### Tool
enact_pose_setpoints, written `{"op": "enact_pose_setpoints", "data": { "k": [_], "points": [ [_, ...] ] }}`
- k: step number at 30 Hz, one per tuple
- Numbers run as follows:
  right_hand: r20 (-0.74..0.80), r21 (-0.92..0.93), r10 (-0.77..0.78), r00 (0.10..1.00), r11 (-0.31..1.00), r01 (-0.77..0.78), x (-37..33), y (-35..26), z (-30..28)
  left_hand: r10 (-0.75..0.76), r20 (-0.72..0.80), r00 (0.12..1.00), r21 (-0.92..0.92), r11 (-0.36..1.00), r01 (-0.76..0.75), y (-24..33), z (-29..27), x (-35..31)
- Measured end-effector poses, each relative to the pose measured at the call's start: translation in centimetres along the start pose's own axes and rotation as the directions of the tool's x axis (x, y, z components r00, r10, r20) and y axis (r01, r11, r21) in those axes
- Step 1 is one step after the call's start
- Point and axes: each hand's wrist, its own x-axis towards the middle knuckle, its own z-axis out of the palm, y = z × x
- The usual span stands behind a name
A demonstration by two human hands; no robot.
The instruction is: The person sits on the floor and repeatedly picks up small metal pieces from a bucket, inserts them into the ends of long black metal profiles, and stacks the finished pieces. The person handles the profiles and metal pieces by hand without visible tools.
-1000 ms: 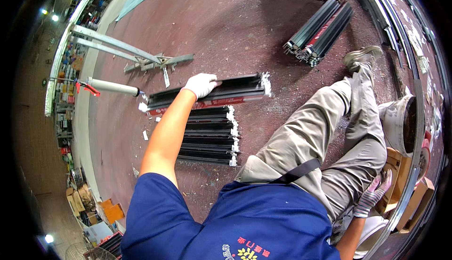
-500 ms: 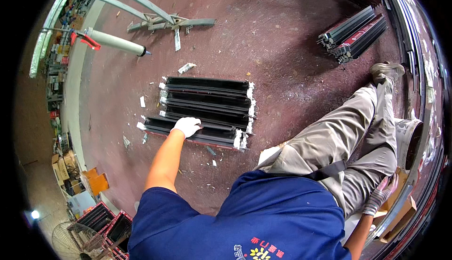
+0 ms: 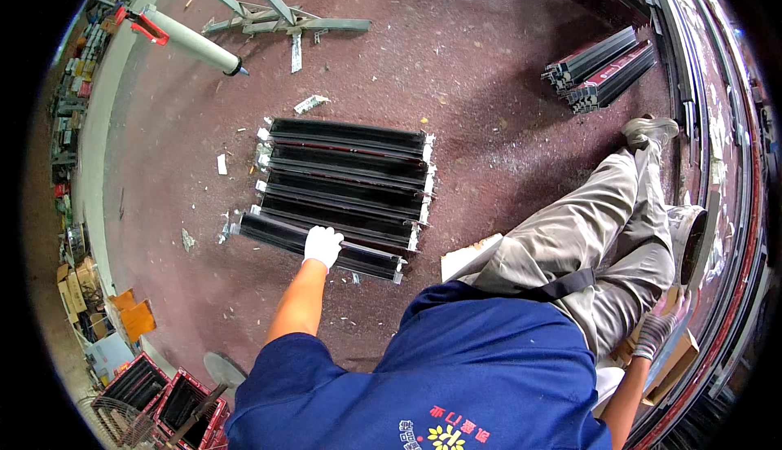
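Observation:
My left hand (image 3: 323,246), in a white glove, is closed on the top edge of a short black profile bar (image 3: 277,230). The bar lies slightly aslant on the floor, at the near side of a row of similar black profile bars (image 3: 346,157). White, ragged material shows at the row's ends. At the lower right, my right hand (image 3: 661,326), in a striped glove, rests beside my leg near a metal rail and a cardboard box (image 3: 678,367). Its visible fingers are spread apart, and it appears to hold nothing.
A sealant gun (image 3: 191,43) with a red handle is at the upper left, near a metal stand (image 3: 305,24). Bundled profiles (image 3: 607,67) lie at the upper right, and long rails (image 3: 692,116) run along the right side. A fan guard (image 3: 114,421) shows at lower left. Scraps litter the floor.
My left hand has drawn the nearest bar toward me, and its right end has swung away from the row. The whole view has shifted slightly. My right hand stays beside my leg.

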Motion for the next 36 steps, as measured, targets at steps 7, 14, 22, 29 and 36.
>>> {"op": "enact_pose_setpoints", "data": {
  "k": [7,14,22,29,36],
  "points": [
    [0.012,-0.080,0.029,1.000,0.996,-0.028,-0.5,0.5,0.2,-0.143,-0.121,0.982,0.034,0.988,0.149,2.2,0.8,-1.0],
    [0.050,-0.083,0.037,0.998,0.996,-0.033,-0.7,0.6,0.1,-0.436,-0.225,0.871,-0.272,0.887,0.374,5.8,-1.1,-1.5],
    [0.031,-0.114,0.018,0.999,0.993,-0.015,-1.2,1.2,1.4,-0.719,0.057,0.693,-0.441,0.604,0.664,8.7,-5.1,-1.4],
    [-0.154,0.081,0.252,0.956,0.967,-0.242,-1.1,-0.4,2.8,-0.346,-0.606,0.716,-0.490,0.872,0.006,12.3,-13.9,9.4],
    [-0.023,0.262,0.463,0.886,0.858,-0.441,-2.0,-1.7,5.1,-0.008,-0.741,0.671,-0.398,0.810,-0.430,25.8,-28.3,28.6]
  ]
}}
